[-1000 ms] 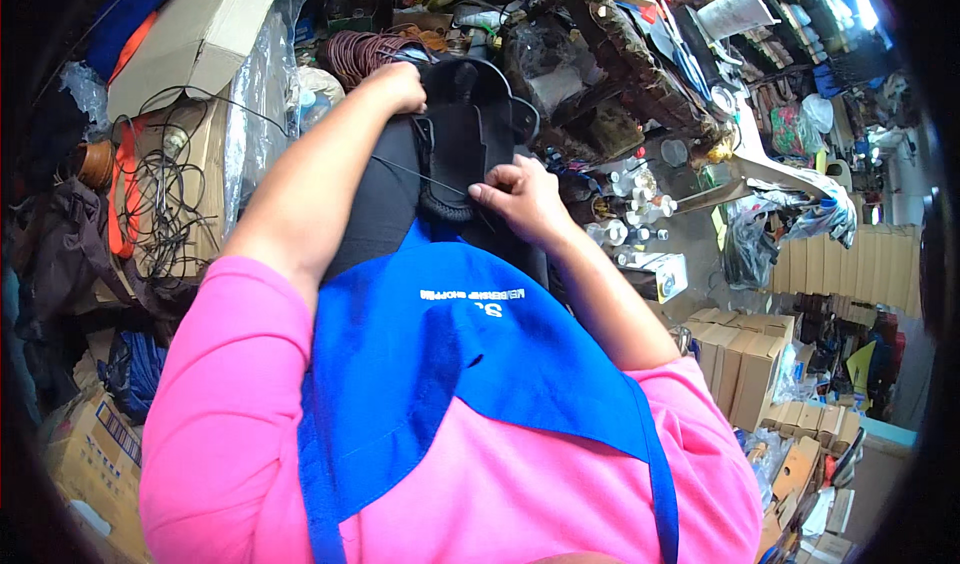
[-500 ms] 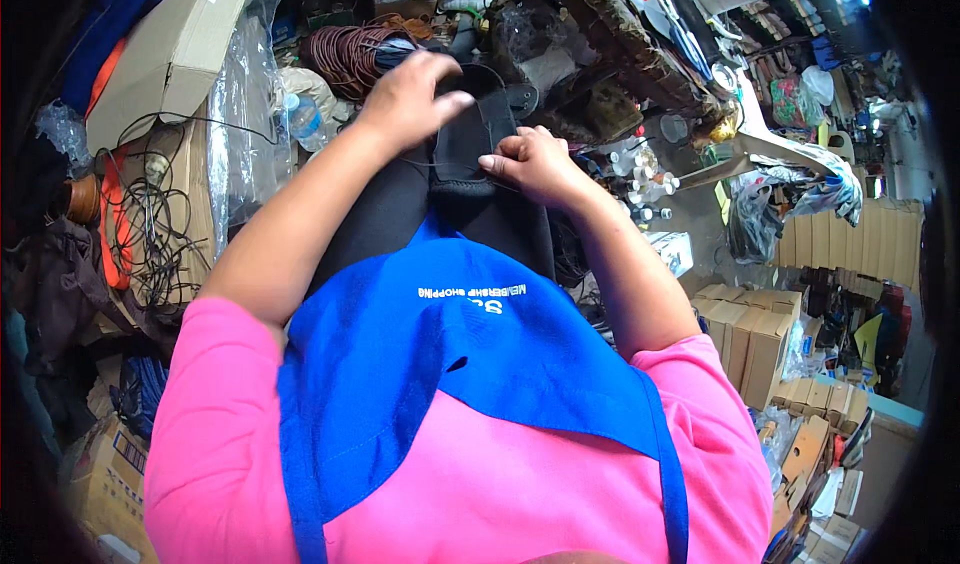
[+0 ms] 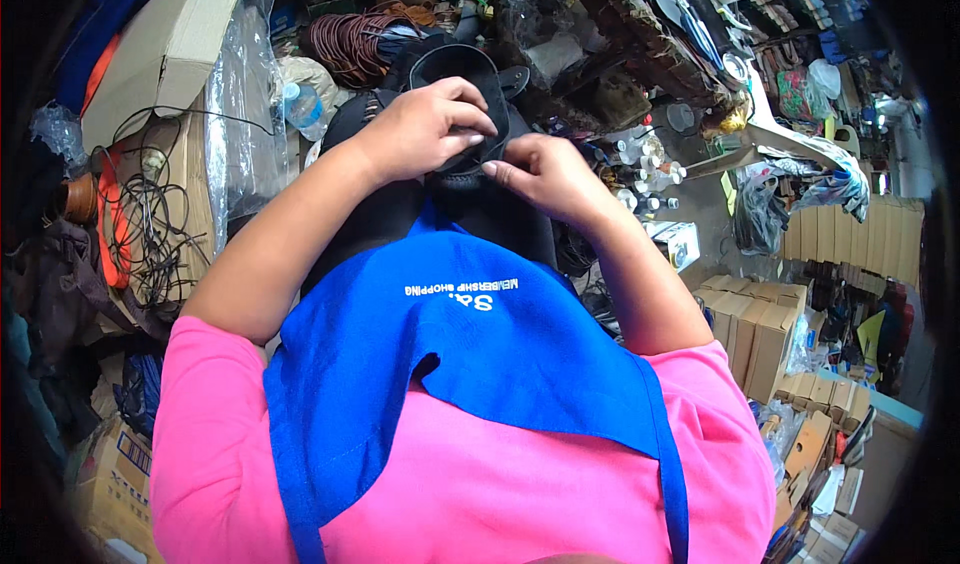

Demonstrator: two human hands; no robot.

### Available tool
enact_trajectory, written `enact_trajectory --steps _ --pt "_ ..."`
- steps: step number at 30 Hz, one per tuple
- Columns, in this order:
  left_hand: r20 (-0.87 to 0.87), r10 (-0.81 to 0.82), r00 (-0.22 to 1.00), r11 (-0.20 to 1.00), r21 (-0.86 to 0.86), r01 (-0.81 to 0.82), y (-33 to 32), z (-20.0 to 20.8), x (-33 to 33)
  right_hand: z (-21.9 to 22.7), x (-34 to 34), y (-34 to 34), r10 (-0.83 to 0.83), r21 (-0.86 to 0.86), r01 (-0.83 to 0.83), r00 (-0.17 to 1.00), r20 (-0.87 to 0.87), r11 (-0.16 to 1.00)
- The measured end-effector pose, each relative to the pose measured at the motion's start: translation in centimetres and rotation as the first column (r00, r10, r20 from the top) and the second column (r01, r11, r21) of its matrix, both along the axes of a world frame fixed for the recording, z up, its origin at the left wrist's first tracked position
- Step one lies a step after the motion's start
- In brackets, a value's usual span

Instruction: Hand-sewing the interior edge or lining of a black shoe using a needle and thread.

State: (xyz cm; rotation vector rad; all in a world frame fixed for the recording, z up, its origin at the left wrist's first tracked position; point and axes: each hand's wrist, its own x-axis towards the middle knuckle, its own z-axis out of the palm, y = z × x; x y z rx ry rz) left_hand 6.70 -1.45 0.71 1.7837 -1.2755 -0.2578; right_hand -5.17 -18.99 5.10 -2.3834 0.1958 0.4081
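A black leather-like piece with a raised, rounded rim lies across my dark-clothed lap. Its exact kind is hard to tell. A small rounded tab sticks out at its far right side. My left hand is over its middle, thumb and fingertips drawn together in a pinch; what they hold, if anything, is too small to make out. Facing it, my right hand grips the near right edge of the piece between thumb and bent forefinger. The fingertips of both hands are close together.
A coil of brown cord and a plastic bottle are to the far left, beside cardboard and tangled black cord. Small bottles crowd the right. Beyond them stands a pale metal stand; stacked cardboard boxes are nearer.
My left hand has come down and to the right onto the black piece, its fingers closing into a pinch. My right hand has shifted slightly, staying at the edge.
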Motion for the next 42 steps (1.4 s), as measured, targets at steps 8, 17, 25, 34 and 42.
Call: enact_trajectory --steps 8,17,25,34,42 --pt "-0.058 -0.16 0.985 0.971 0.169 0.168 -2.5 -0.7 1.1 -0.3 -1.9 -1.1 0.12 0.061 -0.122 0.992 0.033 0.991" --pt "-0.216 -0.283 0.934 0.91 0.246 0.333 -3.1 -0.7 3.5 0.9 -3.1 -1.7 -0.048 0.223 -0.013 0.963 0.265 0.975" --pt "-0.431 -0.313 0.846 0.86 0.25 0.446 -3.1 -0.6 3.8 1.1 -1.7 -1.1 0.101 -0.163 -0.072 0.98 0.172 0.984" --pt "-0.477 -0.28 0.833 0.845 0.289 0.45 -3.4 -0.6 3.7 1.1 -1.2 -0.9 0.169 -0.254 -0.124 0.972 0.165 0.959" --pt "-0.494 -0.256 0.831 0.846 0.301 0.439 -3.5 -0.7 3.7 0.8 -1.1 -1.1 0.128 -0.167 -0.098 0.976 0.178 0.981"
